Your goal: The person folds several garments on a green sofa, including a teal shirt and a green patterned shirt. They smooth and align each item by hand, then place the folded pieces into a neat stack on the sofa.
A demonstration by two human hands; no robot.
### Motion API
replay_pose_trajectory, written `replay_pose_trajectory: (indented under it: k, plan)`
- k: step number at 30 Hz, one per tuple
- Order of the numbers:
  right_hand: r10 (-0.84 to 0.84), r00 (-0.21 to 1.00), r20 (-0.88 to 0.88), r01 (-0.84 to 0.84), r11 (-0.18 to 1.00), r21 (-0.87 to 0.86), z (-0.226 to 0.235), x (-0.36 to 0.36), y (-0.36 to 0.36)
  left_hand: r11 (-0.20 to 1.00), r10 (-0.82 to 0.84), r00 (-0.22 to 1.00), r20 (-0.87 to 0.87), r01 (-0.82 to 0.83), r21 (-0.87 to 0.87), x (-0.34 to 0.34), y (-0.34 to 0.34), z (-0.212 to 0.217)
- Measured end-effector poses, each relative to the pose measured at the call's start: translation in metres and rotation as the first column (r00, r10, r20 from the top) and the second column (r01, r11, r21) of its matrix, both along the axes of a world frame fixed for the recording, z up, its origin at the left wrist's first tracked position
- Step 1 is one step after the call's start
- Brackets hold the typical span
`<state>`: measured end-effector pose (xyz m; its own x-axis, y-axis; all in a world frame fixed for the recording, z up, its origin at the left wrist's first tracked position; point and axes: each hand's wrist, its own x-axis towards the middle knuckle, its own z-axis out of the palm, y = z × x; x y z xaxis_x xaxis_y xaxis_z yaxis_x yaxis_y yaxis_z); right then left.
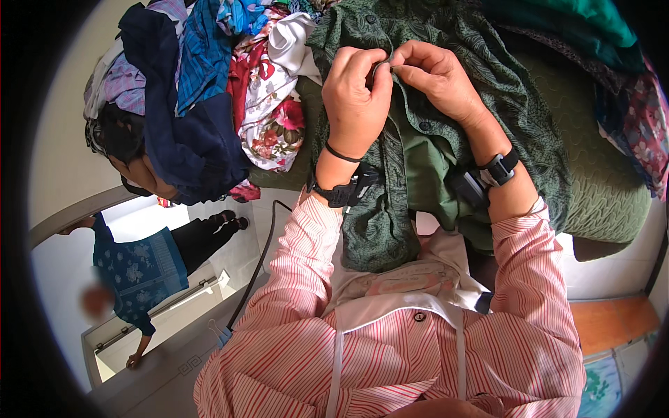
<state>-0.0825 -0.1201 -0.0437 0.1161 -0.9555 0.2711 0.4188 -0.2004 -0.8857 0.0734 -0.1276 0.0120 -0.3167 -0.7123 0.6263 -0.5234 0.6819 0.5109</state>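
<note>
A dark green leaf-patterned shirt (pixel 516 104) lies spread in front of me, its button front partly undone and its plain green inner side (pixel 426 174) showing. My left hand (pixel 357 97) pinches one front edge between thumb and forefinger. Close against it, my right hand (pixel 440 80) pinches the other edge, fingertips nearly touching the left ones. Whatever small button sits between the fingertips is hidden. A dark button (pixel 424 127) shows on the placket below the hands, another (pixel 371 19) above them. Both wrists carry black strapped devices.
A heap of clothes (pixel 202 132) in navy, blue, red and floral white rises at the left. More garments (pixel 631 132) hang at the right over a green quilted cover (pixel 599 174). A black cable (pixel 261 258) runs beside my left arm. Another person (pixel 150 272) stands at the far left.
</note>
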Motion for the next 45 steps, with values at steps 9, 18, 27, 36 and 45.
replay_pose_trajectory:
  k: [9, 18, 27, 36, 45]
  plan:
    - [-0.053, 0.998, 0.016, 0.052, 0.997, 0.064, 0.007, 0.000, 0.002, 0.988, -0.019, 1.000, 0.009, 0.018, 0.152, 0.007, 0.004, 0.000]
    - [-0.077, 0.995, -0.057, 0.081, 0.994, 0.076, 0.003, 0.001, 0.000, 0.859, -0.104, 0.983, -0.151, 0.166, 0.485, 0.021, -0.002, 0.010]
    - [-0.083, 0.989, -0.119, 0.091, 0.994, 0.065, 0.008, 0.003, 0.003, 0.958, -0.090, 0.994, 0.057, 0.071, 0.279, 0.015, -0.009, 0.004]
    - [-0.114, 0.983, -0.140, 0.131, 0.985, 0.113, 0.004, 0.005, -0.001, 0.989, -0.044, 0.989, 0.142, 0.024, 0.145, 0.010, -0.007, -0.008]
    - [-0.182, 0.966, -0.184, 0.201, 0.976, 0.090, -0.002, 0.006, -0.001, 0.983, -0.086, 0.996, -0.003, 0.086, 0.161, 0.011, -0.009, -0.023]
